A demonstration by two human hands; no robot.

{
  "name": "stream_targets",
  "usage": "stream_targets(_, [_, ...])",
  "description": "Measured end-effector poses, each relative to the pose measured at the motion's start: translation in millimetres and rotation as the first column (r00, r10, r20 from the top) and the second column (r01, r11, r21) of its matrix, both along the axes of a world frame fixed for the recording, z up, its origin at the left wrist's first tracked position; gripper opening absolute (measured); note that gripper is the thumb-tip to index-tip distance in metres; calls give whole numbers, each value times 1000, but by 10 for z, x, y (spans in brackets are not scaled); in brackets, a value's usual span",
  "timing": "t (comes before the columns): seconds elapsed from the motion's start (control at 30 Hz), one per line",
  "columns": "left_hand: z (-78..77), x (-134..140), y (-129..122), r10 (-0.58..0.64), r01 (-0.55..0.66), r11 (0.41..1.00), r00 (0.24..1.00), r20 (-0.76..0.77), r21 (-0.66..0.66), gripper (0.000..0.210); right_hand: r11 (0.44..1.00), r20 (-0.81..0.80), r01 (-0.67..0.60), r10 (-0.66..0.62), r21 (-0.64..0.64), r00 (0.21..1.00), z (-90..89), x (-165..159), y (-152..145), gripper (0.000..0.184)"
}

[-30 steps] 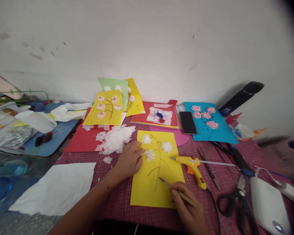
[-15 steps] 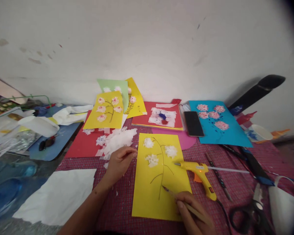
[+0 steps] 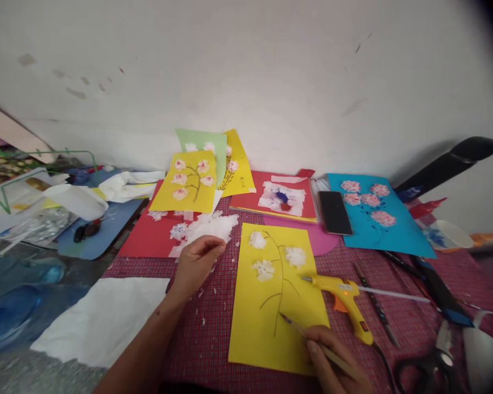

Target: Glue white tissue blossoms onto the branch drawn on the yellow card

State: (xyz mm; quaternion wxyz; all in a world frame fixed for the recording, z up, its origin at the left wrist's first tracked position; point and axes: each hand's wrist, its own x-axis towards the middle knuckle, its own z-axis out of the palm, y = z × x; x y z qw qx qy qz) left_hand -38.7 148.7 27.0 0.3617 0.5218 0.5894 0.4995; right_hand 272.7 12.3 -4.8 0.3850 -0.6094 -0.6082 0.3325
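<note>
My right hand (image 3: 332,358) grips a slim paintbrush (image 3: 302,331) with a dark pointed tip and a pale handle. The tip is at the drawn stem on a yellow sheet (image 3: 246,334), low on the page. Branching lines and three white tissue-paper flowers (image 3: 296,256) mark that sheet's upper part. Left of the sheet is my left hand (image 3: 199,265), thumb and fingers pinched together; what they hold, if anything, I cannot make out. Close behind it lie white tissue scraps (image 3: 216,227). The yellow glue gun (image 3: 343,290) rests with its nozzle over the sheet's right edge.
Finished flower cards, including a yellow card (image 3: 184,200) and a blue card (image 3: 398,235), stand or lie toward the wall. A phone (image 3: 335,212) lies beside the blue one. Scissors (image 3: 431,366) and a dark pen (image 3: 378,306) are at right, white paper (image 3: 107,317) at left.
The whole view has shifted, so things appear farther right. My left hand has drawn slightly away from the yellow sheet, toward the tissue scraps. The brush tip stays near the same spot by the stem.
</note>
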Motion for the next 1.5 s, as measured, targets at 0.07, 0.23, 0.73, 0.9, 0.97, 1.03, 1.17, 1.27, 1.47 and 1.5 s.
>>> stream_targets(0.07, [2, -13, -14, -16, 16, 1000, 1000, -19, -2, 13, 1000, 7, -9, 9, 8, 1000, 2, -9, -3, 20])
stream_targets(0.23, [16, -6, -32, -90, 95, 995, 989, -117, 32, 19, 1000, 1, 1, -1, 5, 1000, 45, -29, -16, 24])
stream_targets(0.73, [130, -208, 49, 109, -133, 975, 985, 137, 178, 18, 1000, -41, -8, 8, -16, 999, 42, -18, 11, 24])
stream_targets(0.9, [283, -253, -63, 60, -100, 977, 975, 212, 186, 13, 1000, -58, -6, 6, 0, 998, 25, -13, 11, 26])
stream_targets(0.97, [335, -277, -120, 48, -104, 967, 970, 237, 232, 16, 1000, -59, -9, 9, 4, 998, 23, -14, 12, 26])
stream_targets(1.03, [403, -317, -187, 37, -142, 945, 941, 336, 294, 17, 1000, -60, -7, 7, 6, 998, 25, -17, 9, 25])
stream_targets(1.17, [541, -376, -370, -76, -81, 964, 828, 556, 252, 16, 1000, -73, 4, -3, 20, 997, 35, -34, -1, 27])
stream_targets(1.27, [562, -315, -525, -76, 29, 996, 728, 682, 80, 27, 999, -85, 25, -22, 26, 996, 53, -53, -4, 28])
stream_targets(1.47, [412, -122, -764, 59, 126, 981, 527, 848, -146, 35, 987, -81, 110, -101, 117, 992, 107, -60, -65, 25])
stream_targets(1.5, [390, -114, -795, 72, 143, 975, 510, 857, -167, 39, 985, -66, 104, -96, 134, 993, 109, -56, -97, 24])
